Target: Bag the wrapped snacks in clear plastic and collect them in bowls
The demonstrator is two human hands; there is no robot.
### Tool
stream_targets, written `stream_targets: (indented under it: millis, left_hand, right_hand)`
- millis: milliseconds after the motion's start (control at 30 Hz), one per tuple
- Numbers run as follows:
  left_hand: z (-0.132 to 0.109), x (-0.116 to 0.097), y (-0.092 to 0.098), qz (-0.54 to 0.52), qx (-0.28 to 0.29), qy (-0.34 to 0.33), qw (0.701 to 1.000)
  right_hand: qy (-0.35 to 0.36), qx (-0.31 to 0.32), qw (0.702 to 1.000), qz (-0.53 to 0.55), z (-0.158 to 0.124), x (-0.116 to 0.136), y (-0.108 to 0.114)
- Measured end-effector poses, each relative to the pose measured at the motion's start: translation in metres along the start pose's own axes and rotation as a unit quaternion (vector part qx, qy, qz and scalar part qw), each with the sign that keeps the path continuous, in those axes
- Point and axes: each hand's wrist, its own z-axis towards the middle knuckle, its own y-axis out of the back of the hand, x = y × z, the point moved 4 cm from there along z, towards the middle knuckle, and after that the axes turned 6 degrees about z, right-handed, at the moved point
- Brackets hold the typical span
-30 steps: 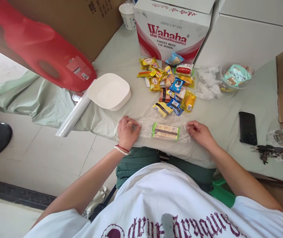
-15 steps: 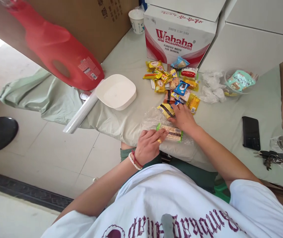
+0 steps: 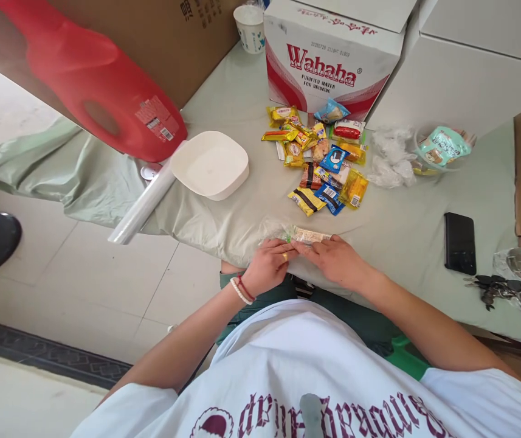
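A wrapped wafer-like snack packet [image 3: 313,235] with green ends lies on a crumpled sheet of clear plastic film [image 3: 275,231] near the table's front edge. My left hand [image 3: 268,266] is closed at the near left side, fingertips pinching the film by the packet's green end. From the right, my right hand [image 3: 340,260] is closed over the packet's near edge and the film, its fingertips meeting those of the left. Both hands partly cover the packet. Beyond them lies a pile of small wrapped snacks, including a yellow packet [image 3: 306,201] and a blue packet [image 3: 331,198].
To the left are a white plastic bowl [image 3: 211,164], a roll of plastic film [image 3: 144,201] and a large red jug [image 3: 105,91]. A Wahaha carton [image 3: 324,73] stands behind. On the right are a phone [image 3: 459,243], keys [image 3: 490,289] and a tub [image 3: 440,149] of snacks.
My right hand has drawn back from the snack pile to the packet and film. My left hand has shifted slightly toward me, off the packet's top to its near edge.
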Motion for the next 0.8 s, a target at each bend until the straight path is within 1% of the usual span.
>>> stream_targets:
  millis: [33, 67, 100, 133, 167, 200, 233, 267, 300, 333, 400, 433, 467, 500, 533, 567, 633, 733, 800]
  left_hand:
    - [-0.005, 0.008, 0.006, -0.063, -0.03, 0.03, 0.997]
    - [-0.01, 0.017, 0.013, -0.116, -0.073, 0.077, 0.987]
    - [-0.013, 0.028, 0.021, -0.153, -0.128, 0.138, 0.97]
    - [-0.015, 0.038, 0.03, -0.171, -0.191, 0.202, 0.945]
    - [-0.016, 0.046, 0.039, -0.171, -0.25, 0.256, 0.918]
    - [-0.013, 0.051, 0.047, -0.157, -0.296, 0.296, 0.894]
    - [-0.007, 0.055, 0.053, -0.135, -0.324, 0.321, 0.88]
    - [0.002, 0.056, 0.057, -0.108, -0.33, 0.335, 0.876]
    - [0.012, 0.056, 0.058, -0.077, -0.315, 0.339, 0.883]
    - [0.022, 0.055, 0.057, -0.045, -0.281, 0.333, 0.899]
    - [0.038, 0.052, 0.048, 0.012, -0.173, 0.302, 0.937]
    - [0.042, 0.05, 0.041, 0.036, -0.109, 0.281, 0.953]
    - [0.041, 0.049, 0.035, 0.057, -0.047, 0.261, 0.963]
    - [0.038, 0.048, 0.031, 0.075, 0.003, 0.248, 0.966]
    - [0.032, 0.049, 0.029, 0.092, 0.037, 0.242, 0.965]
    - [0.025, 0.051, 0.03, 0.107, 0.055, 0.243, 0.963]
    - [0.011, 0.054, 0.038, 0.11, 0.054, 0.256, 0.959]
    - [-0.001, 0.049, 0.047, 0.031, 0.015, 0.296, 0.955]
    - [0.001, 0.037, 0.046, -0.031, -0.029, 0.316, 0.948]
  right_hand:
    - [-0.003, 0.001, 1.0, 0.009, 0.0, 0.003, -0.002]
    - [-0.008, 0.004, 1.0, 0.018, 0.001, 0.005, -0.003]
    - [-0.015, 0.008, 1.0, 0.024, 0.002, 0.007, -0.004]
    - [-0.021, 0.013, 0.999, 0.027, 0.004, 0.008, -0.004]
    - [-0.026, 0.016, 0.999, 0.025, 0.005, 0.01, -0.003]
    - [-0.029, 0.017, 0.999, 0.02, 0.007, 0.012, -0.003]
    - [-0.031, 0.017, 0.999, 0.013, 0.008, 0.013, -0.002]
    - [-0.034, 0.017, 0.999, 0.007, 0.009, 0.015, -0.002]
    - [-0.037, 0.018, 0.999, 0.003, 0.01, 0.017, -0.002]
    - [-0.041, 0.019, 0.999, 0.0, 0.011, 0.018, -0.002]
    - [-0.049, 0.02, 0.999, -0.001, 0.011, 0.019, -0.001]
    - [-0.053, 0.02, 0.998, 0.001, 0.011, 0.019, -0.001]
    - [-0.055, 0.02, 0.998, 0.004, 0.01, 0.018, 0.0]
    - [-0.055, 0.018, 0.998, 0.01, 0.008, 0.016, 0.0]
    - [-0.054, 0.016, 0.998, 0.019, 0.005, 0.014, 0.001]
    - [-0.054, 0.015, 0.998, 0.032, 0.002, 0.011, 0.001]
    - [-0.057, 0.011, 0.997, 0.058, -0.005, 0.005, 0.0]
    - [-0.061, 0.0, 0.995, 0.073, -0.012, 0.001, -0.004]
    - [-0.059, -0.012, 0.996, 0.07, -0.013, 0.003, -0.008]
